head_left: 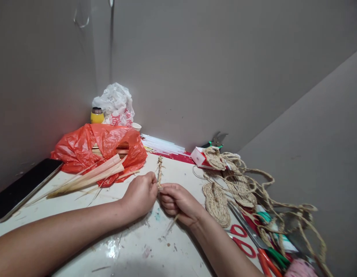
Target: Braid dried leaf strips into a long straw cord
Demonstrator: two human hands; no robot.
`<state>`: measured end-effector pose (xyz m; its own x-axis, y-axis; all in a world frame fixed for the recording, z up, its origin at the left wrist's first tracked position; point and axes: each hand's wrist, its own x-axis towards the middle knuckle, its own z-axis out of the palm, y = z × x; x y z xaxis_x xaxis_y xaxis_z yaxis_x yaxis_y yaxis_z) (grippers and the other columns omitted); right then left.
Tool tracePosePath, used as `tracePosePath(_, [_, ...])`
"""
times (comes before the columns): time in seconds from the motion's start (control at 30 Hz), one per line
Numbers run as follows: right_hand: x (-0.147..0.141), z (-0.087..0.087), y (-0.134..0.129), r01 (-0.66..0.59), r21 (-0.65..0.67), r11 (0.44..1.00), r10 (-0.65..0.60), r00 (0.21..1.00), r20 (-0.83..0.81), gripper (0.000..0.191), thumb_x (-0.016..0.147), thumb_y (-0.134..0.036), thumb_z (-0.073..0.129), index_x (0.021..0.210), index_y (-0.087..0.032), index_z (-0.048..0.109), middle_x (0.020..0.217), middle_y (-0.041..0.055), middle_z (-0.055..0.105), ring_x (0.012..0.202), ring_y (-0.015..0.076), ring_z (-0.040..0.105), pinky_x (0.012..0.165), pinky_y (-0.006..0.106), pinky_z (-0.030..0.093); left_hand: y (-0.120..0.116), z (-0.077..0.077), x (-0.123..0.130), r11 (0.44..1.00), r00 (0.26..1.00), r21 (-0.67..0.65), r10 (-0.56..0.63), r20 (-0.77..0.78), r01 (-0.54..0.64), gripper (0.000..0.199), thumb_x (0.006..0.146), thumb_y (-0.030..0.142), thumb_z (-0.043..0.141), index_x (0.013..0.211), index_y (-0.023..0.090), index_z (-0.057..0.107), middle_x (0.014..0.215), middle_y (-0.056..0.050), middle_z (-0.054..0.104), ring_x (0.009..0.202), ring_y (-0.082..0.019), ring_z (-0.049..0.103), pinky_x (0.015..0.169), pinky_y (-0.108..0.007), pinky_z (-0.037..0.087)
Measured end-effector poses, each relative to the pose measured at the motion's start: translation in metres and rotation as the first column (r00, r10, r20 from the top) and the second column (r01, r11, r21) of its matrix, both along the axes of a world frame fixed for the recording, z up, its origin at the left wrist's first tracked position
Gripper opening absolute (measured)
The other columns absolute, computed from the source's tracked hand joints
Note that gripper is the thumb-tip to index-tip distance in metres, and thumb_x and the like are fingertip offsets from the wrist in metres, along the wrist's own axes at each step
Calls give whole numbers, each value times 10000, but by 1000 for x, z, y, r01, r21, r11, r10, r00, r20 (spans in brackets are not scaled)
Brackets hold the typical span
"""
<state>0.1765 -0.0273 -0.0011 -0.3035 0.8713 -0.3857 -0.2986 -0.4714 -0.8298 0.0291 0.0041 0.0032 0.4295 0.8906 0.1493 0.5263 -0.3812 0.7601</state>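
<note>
A short plait of dried straw rises between my two hands over the middle of the white table. My left hand is closed in a fist with the plait's lower part at its thumb and forefinger. From the other side my right hand pinches the same plait near its lower end, fingers curled in. A thin strip of straw pokes out below the right hand. The tips of both hands almost touch, so the plait's lower end is partly hidden.
Dried husk strips spill from a red plastic bag. A phone lies left. Woven straw soles, loose braided cord and red-handled scissors crowd the right. White sticks and pruning shears lie behind, by the wall.
</note>
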Motion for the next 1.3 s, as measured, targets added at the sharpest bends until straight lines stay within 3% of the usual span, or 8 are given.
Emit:
tracePosePath(0.2, [-9,-6,-2,138,-81,987,-146,984,-105,427,650,-367,747,604,-196,358,387,-137,252,355,2,101,339,142,63,-4,-1,-2,988,972,145,-15,-236,51,132,856,227,372,880,195,498,620,-29,566,597,-191,545,551,-267,282])
tracePosePath(0.47, [-21,-7,-4,280,-235,931,-321,934,-155,359,632,-269,722,575,-187,377,356,-120,310,319,4,143,310,133,78,-3,2,-2,981,960,174,-40,-276,91,118,835,226,378,870,198,487,650,-42,594,615,-204,562,540,-270,282])
tracePosePath(0.7, [-21,-11,-6,354,-163,921,-374,921,-111,339,629,-254,713,591,-191,383,368,-126,304,322,1,138,313,131,91,-14,7,-1,978,932,110,-130,-339,177,250,778,228,431,1010,160,493,715,-69,635,643,-233,590,534,-276,288])
tracePosePath(0.83, [-15,-8,-4,287,-115,951,-299,949,-100,366,603,-277,752,603,-188,397,380,-133,283,345,1,130,331,133,86,-7,26,-6,989,963,62,-118,-244,137,171,755,266,475,863,178,573,620,-32,597,577,-189,548,534,-264,302])
tracePosePath(0.97, [-6,-3,-2,113,-76,991,-120,988,-99,315,653,-297,745,637,-167,459,396,-138,255,359,4,114,344,143,69,8,37,-11,997,999,76,-28,30,26,170,730,206,447,822,179,588,689,-22,618,662,-161,555,622,-248,362])
tracePosePath(1.03, [-2,-2,-1,46,-50,998,-50,996,-72,272,676,-312,731,681,-147,516,394,-142,243,356,3,101,346,151,59,13,30,-10,990,989,-114,-68,130,83,180,723,202,425,833,177,564,692,-12,614,645,-147,552,607,-238,370])
tracePosePath(1.13, [5,-1,1,-27,-18,999,26,999,-21,287,682,-350,722,680,-131,536,387,-143,250,344,-2,95,347,160,46,15,9,-3,867,962,-438,-145,232,237,164,740,236,359,732,180,513,529,32,507,464,-118,440,495,-231,318])
tracePosePath(1.3, [13,1,3,-86,-39,996,90,990,106,277,667,-348,723,702,-109,586,384,-142,260,339,-1,98,344,169,30,19,-8,2,862,932,-391,-219,289,324,226,713,251,381,555,158,514,508,29,462,498,-98,369,519,-224,297])
